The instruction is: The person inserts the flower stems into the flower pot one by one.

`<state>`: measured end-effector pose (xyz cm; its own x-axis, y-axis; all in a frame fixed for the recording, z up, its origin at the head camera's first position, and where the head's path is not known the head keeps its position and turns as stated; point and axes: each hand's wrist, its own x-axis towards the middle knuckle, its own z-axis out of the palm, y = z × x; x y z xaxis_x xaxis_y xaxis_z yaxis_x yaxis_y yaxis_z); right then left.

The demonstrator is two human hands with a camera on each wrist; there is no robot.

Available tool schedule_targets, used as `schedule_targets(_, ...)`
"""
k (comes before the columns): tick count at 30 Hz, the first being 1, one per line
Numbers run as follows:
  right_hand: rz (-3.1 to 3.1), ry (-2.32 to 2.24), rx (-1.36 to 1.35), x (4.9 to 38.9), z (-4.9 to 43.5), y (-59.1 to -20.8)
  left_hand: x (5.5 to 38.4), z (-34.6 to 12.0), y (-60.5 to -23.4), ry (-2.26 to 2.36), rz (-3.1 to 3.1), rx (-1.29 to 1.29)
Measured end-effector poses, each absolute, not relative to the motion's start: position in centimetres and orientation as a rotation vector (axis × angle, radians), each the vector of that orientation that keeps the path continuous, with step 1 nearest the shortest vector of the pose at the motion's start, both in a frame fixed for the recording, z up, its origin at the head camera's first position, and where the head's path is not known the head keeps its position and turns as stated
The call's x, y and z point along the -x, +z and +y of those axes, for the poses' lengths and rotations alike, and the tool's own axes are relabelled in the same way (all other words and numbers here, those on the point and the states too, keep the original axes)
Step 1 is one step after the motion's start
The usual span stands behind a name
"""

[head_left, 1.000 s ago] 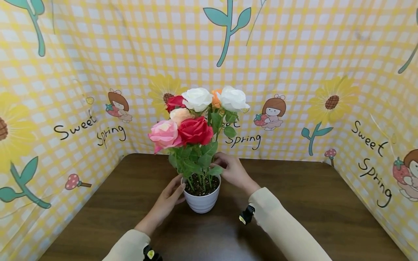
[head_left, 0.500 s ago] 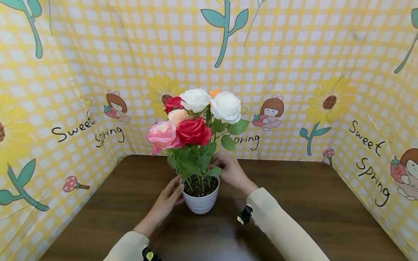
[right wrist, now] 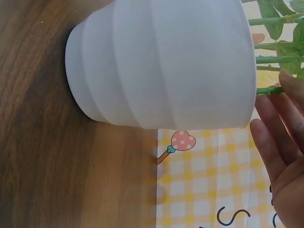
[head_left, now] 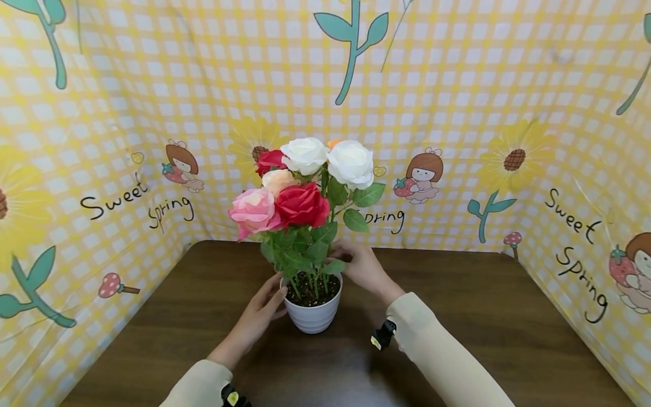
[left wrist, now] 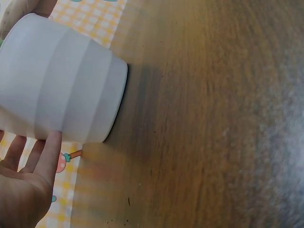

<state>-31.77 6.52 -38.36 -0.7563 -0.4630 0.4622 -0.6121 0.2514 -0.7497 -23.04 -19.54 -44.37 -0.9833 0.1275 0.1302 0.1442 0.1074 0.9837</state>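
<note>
A white ribbed flower pot (head_left: 312, 319) with dark soil stands upright on the table, holding several roses. My left hand (head_left: 257, 312) rests at the pot's left side, thumb by the rim; in the left wrist view its fairly straight fingers (left wrist: 50, 156) touch the pot wall. At the pot's back right, my right hand (head_left: 358, 265) pinches a green rose stem (right wrist: 268, 90) between thumb and finger, just above the rim. The right-hand white rose (head_left: 351, 164) leans above that hand. Nearby are a second white rose (head_left: 305, 155), a red rose (head_left: 302, 204) and a pink rose (head_left: 254, 210).
The dark wooden table (head_left: 458, 316) extends around the pot on all sides. A yellow checked cloth (head_left: 447, 85) with printed flowers and figures hangs behind and at both sides. Black wrist cameras (head_left: 383, 334) sit on the sleeves.
The right-hand white rose has turned its bloom toward me and shifted left, covering more of the orange rose; its leaves swung out to the right. Both hands keep nearly the same places.
</note>
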Motion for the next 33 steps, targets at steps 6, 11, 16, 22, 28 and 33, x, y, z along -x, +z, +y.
schedule_targets(6,-2.368,1.515,-1.053,31.7,6.7,-38.4,23.0,-19.5,-44.3,-2.079,-2.321,0.276)
schedule_targets(11,-2.387,1.504,-1.056,31.5,7.3,-38.3,22.9,-19.5,-44.3,-2.076,-2.319,0.285)
schedule_targets(16,-2.446,1.453,-1.000,31.1,8.3,-38.2,22.9,-19.5,-44.2,-2.078,-2.319,0.280)
schedule_targets(22,-2.488,1.436,-0.950,30.7,10.1,-38.5,22.9,-19.4,-44.2,-2.081,-2.313,0.286)
schedule_targets(28,-2.497,1.449,-0.946,30.3,12.1,-39.1,22.8,-19.5,-44.2,-2.079,-2.328,0.279)
schedule_targets(33,-2.523,1.403,-0.923,29.8,14.2,-39.6,22.9,-19.5,-44.3,-2.078,-2.339,0.280)
